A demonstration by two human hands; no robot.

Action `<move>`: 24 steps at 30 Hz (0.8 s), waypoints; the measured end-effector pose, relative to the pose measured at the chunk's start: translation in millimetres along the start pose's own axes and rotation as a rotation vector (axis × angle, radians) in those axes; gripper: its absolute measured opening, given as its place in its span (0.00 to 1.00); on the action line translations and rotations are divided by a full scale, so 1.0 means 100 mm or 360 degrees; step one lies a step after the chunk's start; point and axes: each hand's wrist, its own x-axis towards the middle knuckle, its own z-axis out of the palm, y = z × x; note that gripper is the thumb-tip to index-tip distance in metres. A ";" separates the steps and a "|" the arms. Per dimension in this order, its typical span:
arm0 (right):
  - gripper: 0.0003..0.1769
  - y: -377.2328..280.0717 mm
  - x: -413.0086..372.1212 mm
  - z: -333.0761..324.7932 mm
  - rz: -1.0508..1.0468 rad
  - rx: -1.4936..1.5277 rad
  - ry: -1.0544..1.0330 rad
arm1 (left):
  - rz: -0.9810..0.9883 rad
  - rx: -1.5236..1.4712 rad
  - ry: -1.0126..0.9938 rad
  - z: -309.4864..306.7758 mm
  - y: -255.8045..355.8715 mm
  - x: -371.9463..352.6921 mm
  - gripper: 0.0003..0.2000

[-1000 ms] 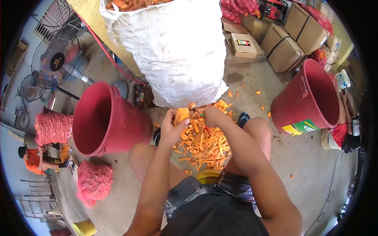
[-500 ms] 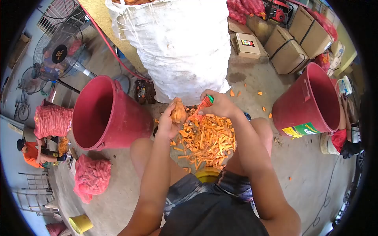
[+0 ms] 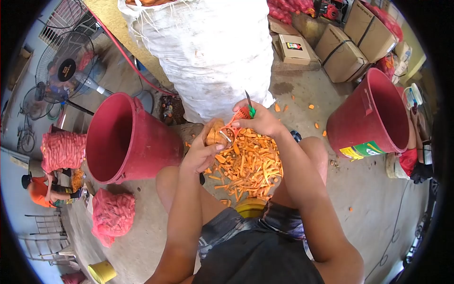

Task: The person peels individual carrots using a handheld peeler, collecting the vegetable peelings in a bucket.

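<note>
My left hand [image 3: 201, 154] grips an orange carrot [image 3: 215, 132], held up over a heap of orange peelings [image 3: 248, 165] on the concrete floor between my knees. My right hand [image 3: 260, 120] holds an orange peeler [image 3: 235, 124] with a green tip, its blade resting against the carrot's right side. Directly behind both hands stands a big white woven sack [image 3: 208, 52] filled with carrots.
A red bucket [image 3: 125, 139] stands at my left knee and another red bucket [image 3: 371, 118] at my right. Cardboard boxes [image 3: 338, 52] are at the back right. Pink net bags [image 3: 113, 215] lie to the left, near a floor fan [image 3: 66, 71] and a crouching person [image 3: 40, 191].
My right hand brought the peeler from beside the carrot up against it. My left hand turned the carrot and lowered it slightly.
</note>
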 end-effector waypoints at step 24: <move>0.22 0.16 0.14 -0.18 0.0155 0.0224 0.0113 | 0.0043 0.0098 -0.0120 0.06 -0.03 -0.08 0.58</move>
